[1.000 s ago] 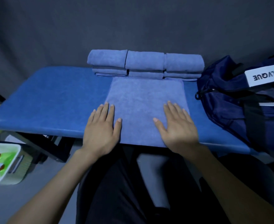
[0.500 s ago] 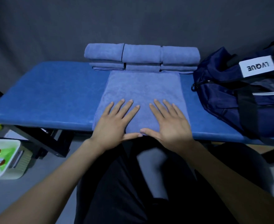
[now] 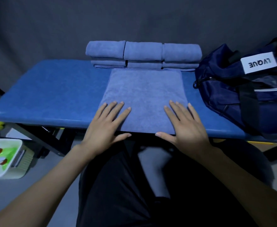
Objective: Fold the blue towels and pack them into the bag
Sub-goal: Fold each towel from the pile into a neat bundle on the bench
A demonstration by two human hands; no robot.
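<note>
A blue towel (image 3: 144, 94) lies flat on the blue padded table (image 3: 52, 92), reaching to its near edge. My left hand (image 3: 106, 125) presses flat on the towel's near left corner, fingers straight and spread. My right hand (image 3: 186, 126) presses flat on the near right corner in the same way. Behind the flat towel, three stacks of folded blue towels (image 3: 143, 54) stand side by side at the table's far edge. A navy bag (image 3: 242, 94) with a white label sits on the table's right end.
A dark grey curtain hangs behind the table. On the floor at the left stands a white bin (image 3: 2, 159) with green and red items. My dark-clothed legs are below the table edge. The left half of the table is bare.
Both hands slid apart from the towel's near middle out to its near corners, smoothing it. The view also shifted slightly.
</note>
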